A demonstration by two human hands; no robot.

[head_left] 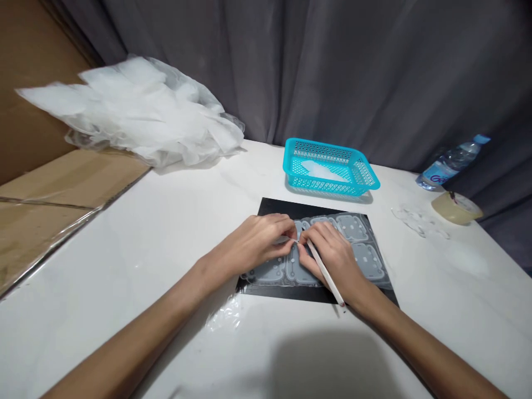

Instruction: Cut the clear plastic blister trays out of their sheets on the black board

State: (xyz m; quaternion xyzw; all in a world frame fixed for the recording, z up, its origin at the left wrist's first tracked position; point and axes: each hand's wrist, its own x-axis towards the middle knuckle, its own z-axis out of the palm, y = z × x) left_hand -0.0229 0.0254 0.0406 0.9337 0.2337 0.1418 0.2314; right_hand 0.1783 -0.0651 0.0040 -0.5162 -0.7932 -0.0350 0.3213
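Note:
My left hand [274, 238] is closed in a pinch on a thin whitish piece [286, 240], mostly covered by the fingers. My right hand [332, 252] comes close from the other side, its thumb and forefinger meeting the edge of that piece. A slim white pen-shaped tool [324, 271] lies in my right hand, slanting back toward the wrist; its tip is hard to make out. Beneath both hands is a clear plastic sheet with moulded rounded panels [368, 260], resting on a black mat [282, 208]. The hands hide the middle of the sheet.
Behind the mat stands a turquoise basket [332, 191] holding some white pieces. A heap of white sheets in plastic [153, 111] sits back left by cardboard [54, 183]. To the right are a water bottle [451, 163], a tape roll [457, 208] and clear scraps [419, 221].

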